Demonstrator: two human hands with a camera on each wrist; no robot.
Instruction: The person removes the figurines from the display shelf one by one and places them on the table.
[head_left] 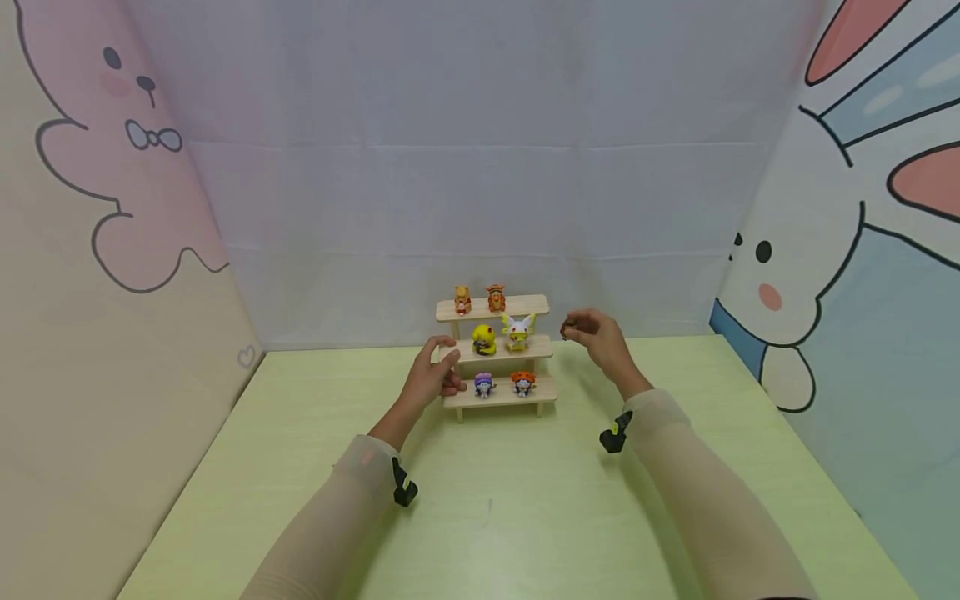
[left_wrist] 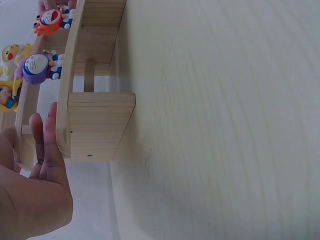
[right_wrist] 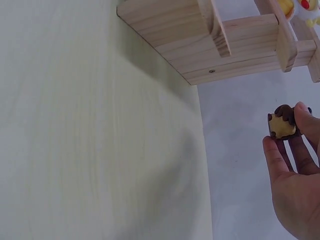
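Note:
A three-tier wooden display shelf point(head_left: 501, 393) stands at the back of the table, with small figurines on every tier. My left hand point(head_left: 429, 375) holds the shelf's left end, its fingers around the ends of the middle and lower tiers; the left wrist view has that hand point(left_wrist: 42, 185) beside the shelf's side panel point(left_wrist: 97, 125). Off the right end, my right hand point(head_left: 603, 340) pinches a small dark brown and tan figurine point(right_wrist: 283, 124) between thumb and fingertips, raised above the table and apart from the shelf. Part of the figurine is hidden by the thumb.
Two orange-and-yellow figurines point(head_left: 496, 297) stand on the top tier. The middle one has a yellow figurine point(head_left: 483, 339) and a white-eared figurine point(head_left: 517, 332). Purple-hatted point(head_left: 483, 384) and orange-hatted point(head_left: 523, 383) figurines stand below. Behind the pale table point(head_left: 495, 517) hangs a white cloth point(head_left: 472, 183).

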